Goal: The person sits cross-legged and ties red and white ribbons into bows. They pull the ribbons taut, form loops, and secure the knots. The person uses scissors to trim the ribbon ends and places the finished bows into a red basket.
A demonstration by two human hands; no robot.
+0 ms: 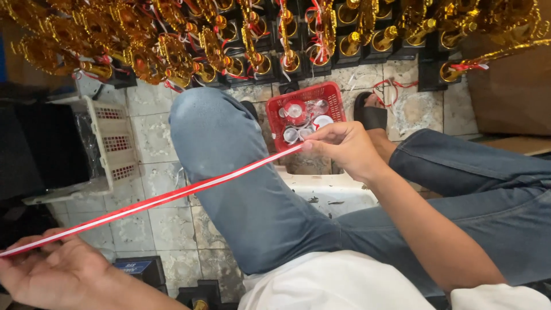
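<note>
Ribbon (155, 201), red and white, runs taut on a diagonal over the left knee (224, 149), stretched straight between both hands, likely so it lies flat without twisting. Right hand (344, 146) pinches its upper end between thumb and fingertips, just beside the red basket (330, 95) of ribbon rolls. Left hand (51, 270) lies palm up, fingers loose, the ribbon crossing its fingers; can't tell if it truly clamps. Ribbon's lower end cut off at frame edge. Gold trophies (172, 51) crowd the top, bases mostly hidden. White crate (115, 143) contents too dark to read.

Trophies (241, 46) block far side; floor tiles (155, 212) w/ room left.
</note>
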